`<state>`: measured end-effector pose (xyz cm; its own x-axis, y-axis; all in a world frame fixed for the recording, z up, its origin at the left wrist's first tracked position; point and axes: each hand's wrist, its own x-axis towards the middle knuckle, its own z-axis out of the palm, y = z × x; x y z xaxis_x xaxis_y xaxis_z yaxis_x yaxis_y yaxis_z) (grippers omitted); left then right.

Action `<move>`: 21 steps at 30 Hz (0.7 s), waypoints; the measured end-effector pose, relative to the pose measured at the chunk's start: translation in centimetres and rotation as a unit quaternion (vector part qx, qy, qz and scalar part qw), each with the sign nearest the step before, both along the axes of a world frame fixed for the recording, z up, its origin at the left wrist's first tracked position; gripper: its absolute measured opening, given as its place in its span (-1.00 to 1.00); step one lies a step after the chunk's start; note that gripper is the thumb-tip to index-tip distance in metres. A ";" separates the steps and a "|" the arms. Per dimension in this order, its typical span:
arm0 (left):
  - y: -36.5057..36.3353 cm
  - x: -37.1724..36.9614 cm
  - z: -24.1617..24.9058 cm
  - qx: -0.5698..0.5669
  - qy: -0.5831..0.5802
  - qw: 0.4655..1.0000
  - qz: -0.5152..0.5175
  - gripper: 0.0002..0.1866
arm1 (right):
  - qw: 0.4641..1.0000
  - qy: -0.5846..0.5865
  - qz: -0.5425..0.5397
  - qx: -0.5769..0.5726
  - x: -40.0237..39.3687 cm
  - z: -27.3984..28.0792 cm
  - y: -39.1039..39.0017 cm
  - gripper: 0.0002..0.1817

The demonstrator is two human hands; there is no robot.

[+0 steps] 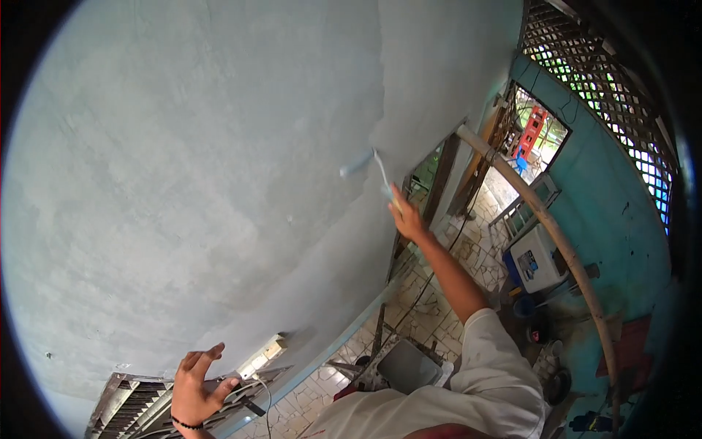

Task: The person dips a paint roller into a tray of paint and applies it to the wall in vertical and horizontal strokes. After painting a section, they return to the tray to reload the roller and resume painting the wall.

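Observation:
My right hand (408, 216) is closed around the handle of a paint roller (357, 163), arm stretched out toward the wall. The roller's pale sleeve lies against the grey wall (219, 146), whose surface shows lighter and darker patches with an uneven edge near the roller. At the lower left, my left hand (197, 384) is raised with its fingers apart and holds nothing. It wears a dark beaded bracelet (187, 424) and is near a white socket strip (263, 355) on the wall.
A bamboo pole (545, 219) slants along the right side. Beyond it are a white-lidded cooler (540, 257) and a teal wall (599, 212). A grey basin (408, 366) sits below, above the tiled floor (428, 296). Louvred slats (131, 406) show at lower left.

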<state>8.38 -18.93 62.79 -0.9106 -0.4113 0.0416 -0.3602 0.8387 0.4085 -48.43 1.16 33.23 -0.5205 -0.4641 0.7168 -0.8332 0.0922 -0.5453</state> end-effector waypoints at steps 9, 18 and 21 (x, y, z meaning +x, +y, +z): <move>-0.1 2.0 0.5 -0.009 -0.010 1.000 0.015 -0.26 | 0.986 -0.068 -0.033 0.146 1.0 -5.1 4.0 -0.27; -0.2 -1.0 -0.4 0.010 0.010 1.000 -0.013 -0.25 | 0.999 0.010 -0.030 -0.025 -3.0 6.7 -0.8 -0.23; -0.6 -0.2 -0.6 0.009 0.001 1.000 -0.002 -0.26 | 0.996 -0.057 -0.030 0.054 -2.1 1.6 1.0 -0.22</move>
